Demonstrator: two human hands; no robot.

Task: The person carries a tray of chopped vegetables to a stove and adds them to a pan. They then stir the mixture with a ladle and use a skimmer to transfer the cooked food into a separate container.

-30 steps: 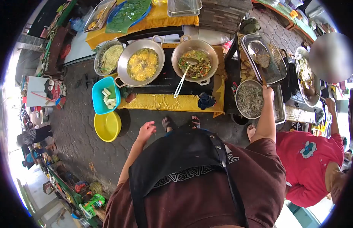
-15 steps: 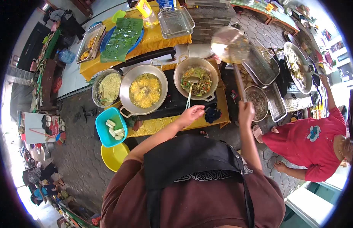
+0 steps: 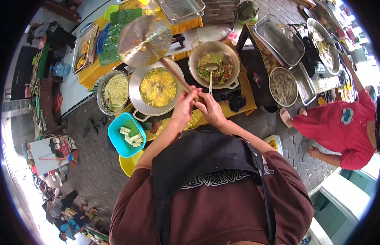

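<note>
I've swung the skimmer left over the yellow wok; left hand and right hand now both clench its handle.

skimmer head is blurring, hiding part of the far green tray. left hand is covering the wooden handle's near end, so right hand's grip is unclear. lens edge is cutting off the far wire rack. small fish in right bowl too small to tell.
</note>
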